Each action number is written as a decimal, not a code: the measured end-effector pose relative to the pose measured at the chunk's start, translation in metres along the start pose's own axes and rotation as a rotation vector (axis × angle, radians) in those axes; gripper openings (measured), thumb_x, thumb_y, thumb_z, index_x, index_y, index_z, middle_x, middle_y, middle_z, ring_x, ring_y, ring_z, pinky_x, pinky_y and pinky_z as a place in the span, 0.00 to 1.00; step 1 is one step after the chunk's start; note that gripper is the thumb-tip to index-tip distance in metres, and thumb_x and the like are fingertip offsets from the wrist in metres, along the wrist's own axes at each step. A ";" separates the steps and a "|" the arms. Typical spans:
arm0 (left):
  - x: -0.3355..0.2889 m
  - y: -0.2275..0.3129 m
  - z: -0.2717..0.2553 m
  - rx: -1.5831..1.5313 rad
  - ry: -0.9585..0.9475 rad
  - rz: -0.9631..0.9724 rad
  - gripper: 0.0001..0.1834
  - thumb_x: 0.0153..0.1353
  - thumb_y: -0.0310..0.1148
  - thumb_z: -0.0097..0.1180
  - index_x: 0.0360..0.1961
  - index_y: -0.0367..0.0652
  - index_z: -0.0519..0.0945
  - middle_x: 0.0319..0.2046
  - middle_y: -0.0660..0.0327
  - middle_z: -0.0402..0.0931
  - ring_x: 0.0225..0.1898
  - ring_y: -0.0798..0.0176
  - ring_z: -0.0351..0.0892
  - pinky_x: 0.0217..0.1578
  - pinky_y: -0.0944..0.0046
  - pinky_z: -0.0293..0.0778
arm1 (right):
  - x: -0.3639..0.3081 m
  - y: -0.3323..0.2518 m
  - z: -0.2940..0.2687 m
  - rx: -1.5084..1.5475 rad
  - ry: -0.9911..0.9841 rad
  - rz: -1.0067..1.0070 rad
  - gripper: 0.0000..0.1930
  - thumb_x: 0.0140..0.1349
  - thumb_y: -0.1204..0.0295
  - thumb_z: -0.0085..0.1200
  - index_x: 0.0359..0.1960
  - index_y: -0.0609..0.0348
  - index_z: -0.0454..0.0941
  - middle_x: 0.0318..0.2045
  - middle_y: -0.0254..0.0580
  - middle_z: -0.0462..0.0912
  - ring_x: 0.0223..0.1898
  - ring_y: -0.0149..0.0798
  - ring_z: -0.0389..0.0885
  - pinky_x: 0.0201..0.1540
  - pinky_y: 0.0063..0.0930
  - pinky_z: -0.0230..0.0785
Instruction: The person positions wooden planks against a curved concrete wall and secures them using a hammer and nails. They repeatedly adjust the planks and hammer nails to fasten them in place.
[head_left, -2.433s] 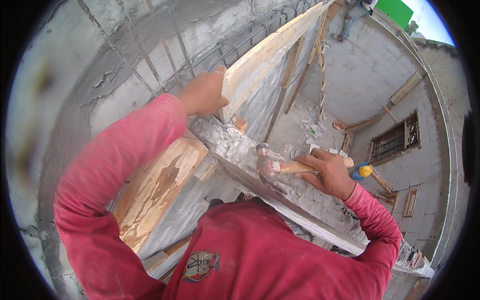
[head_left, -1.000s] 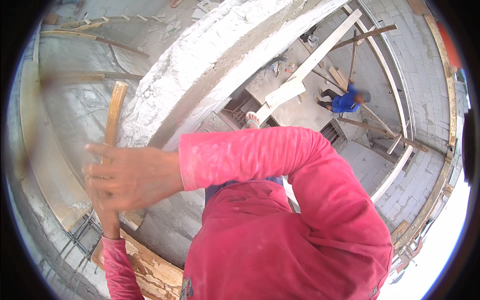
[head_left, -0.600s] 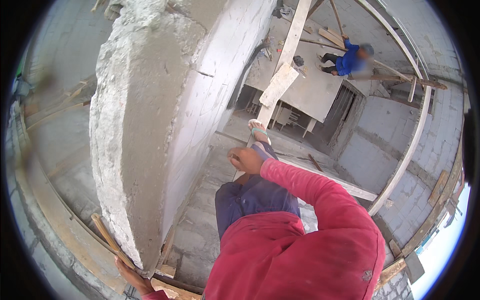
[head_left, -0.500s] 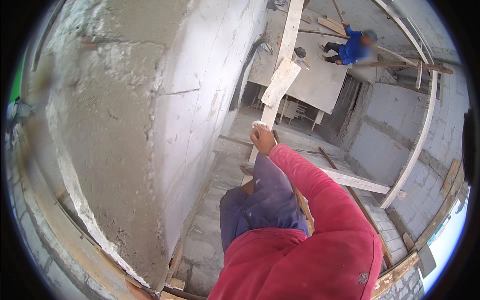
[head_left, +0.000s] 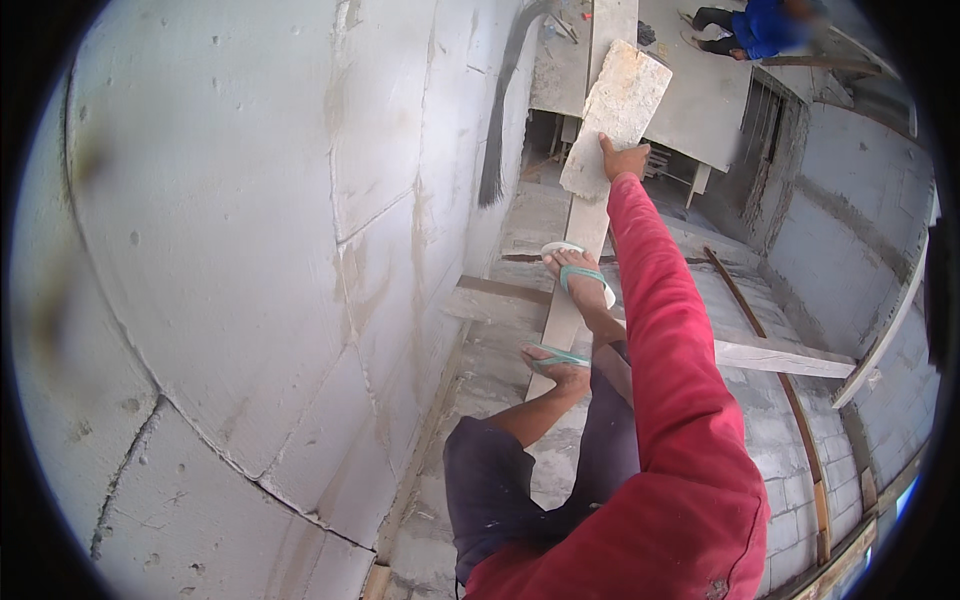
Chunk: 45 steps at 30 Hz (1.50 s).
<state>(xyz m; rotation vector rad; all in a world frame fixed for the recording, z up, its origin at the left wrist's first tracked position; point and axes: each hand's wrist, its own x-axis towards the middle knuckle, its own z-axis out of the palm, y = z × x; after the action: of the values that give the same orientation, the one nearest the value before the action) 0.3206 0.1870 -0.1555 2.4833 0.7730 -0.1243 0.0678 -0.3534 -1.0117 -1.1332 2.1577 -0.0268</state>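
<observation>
grey block wall (head_left: pixel 250 250), wooden plank (head_left: pixel 575 270), turquoise sandals (head_left: pixel 580 280)

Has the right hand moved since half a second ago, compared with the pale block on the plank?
Yes. The right hand reached farther along the plank and now touches the pale block.

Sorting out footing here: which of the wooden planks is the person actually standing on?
The long pale wooden plank running under both sandalled feet, beside the grey block wall; the other plank lies crosswise, right of the legs.
</observation>
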 end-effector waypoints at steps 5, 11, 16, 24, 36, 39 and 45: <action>0.007 0.004 0.017 0.012 -0.005 0.004 0.30 0.79 0.52 0.45 0.72 0.42 0.67 0.65 0.56 0.70 0.65 0.57 0.72 0.67 0.56 0.67 | 0.014 -0.015 -0.012 -0.024 -0.034 0.020 0.53 0.46 0.48 0.81 0.65 0.69 0.65 0.65 0.62 0.75 0.66 0.57 0.76 0.68 0.46 0.70; 0.005 0.003 -0.023 -0.042 -0.058 0.040 0.29 0.79 0.51 0.46 0.71 0.43 0.69 0.63 0.57 0.72 0.64 0.59 0.72 0.66 0.57 0.68 | 0.006 -0.034 -0.095 0.115 -0.007 -0.190 0.39 0.50 0.50 0.78 0.56 0.68 0.79 0.51 0.57 0.87 0.53 0.57 0.87 0.58 0.46 0.77; -0.013 -0.023 -0.106 -0.173 -0.099 0.107 0.28 0.79 0.51 0.47 0.70 0.44 0.70 0.61 0.59 0.73 0.63 0.61 0.73 0.65 0.59 0.68 | -0.047 -0.053 -0.226 0.646 -0.011 -0.352 0.29 0.59 0.65 0.73 0.59 0.68 0.79 0.51 0.50 0.88 0.52 0.45 0.87 0.58 0.37 0.75; -0.051 -0.043 -0.165 -0.272 -0.068 0.287 0.16 0.77 0.43 0.53 0.51 0.41 0.79 0.47 0.65 0.75 0.52 0.69 0.71 0.56 0.66 0.67 | -0.337 -0.190 -0.507 1.004 -0.260 -0.674 0.34 0.71 0.65 0.64 0.71 0.70 0.65 0.68 0.54 0.73 0.61 0.46 0.79 0.62 0.38 0.76; -0.057 -0.053 -0.164 -0.185 0.313 0.535 0.20 0.66 0.51 0.64 0.44 0.44 0.87 0.45 0.52 0.83 0.51 0.49 0.78 0.56 0.52 0.70 | -0.619 -0.411 -0.632 0.665 -0.338 -1.649 0.35 0.70 0.62 0.63 0.71 0.72 0.65 0.64 0.61 0.77 0.59 0.56 0.82 0.60 0.44 0.77; -0.047 -0.060 -0.152 -0.250 0.436 0.592 0.20 0.65 0.51 0.65 0.42 0.44 0.87 0.47 0.53 0.83 0.53 0.47 0.78 0.57 0.49 0.69 | -0.704 -0.401 -0.635 0.715 -0.608 -1.664 0.37 0.70 0.60 0.63 0.70 0.76 0.63 0.63 0.62 0.75 0.60 0.52 0.80 0.61 0.45 0.77; -0.056 -0.064 -0.160 -0.322 0.415 0.618 0.18 0.62 0.49 0.68 0.35 0.43 0.87 0.53 0.53 0.82 0.54 0.44 0.78 0.60 0.45 0.67 | -0.912 -0.299 -0.604 0.645 -1.501 -1.492 0.36 0.69 0.59 0.66 0.68 0.73 0.64 0.60 0.57 0.77 0.57 0.45 0.81 0.61 0.39 0.75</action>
<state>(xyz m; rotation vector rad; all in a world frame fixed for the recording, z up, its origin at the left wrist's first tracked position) 0.2278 0.2852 -0.0353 2.3337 0.1231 0.6969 0.2786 -0.0415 0.0582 -1.3313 -0.2233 -0.3568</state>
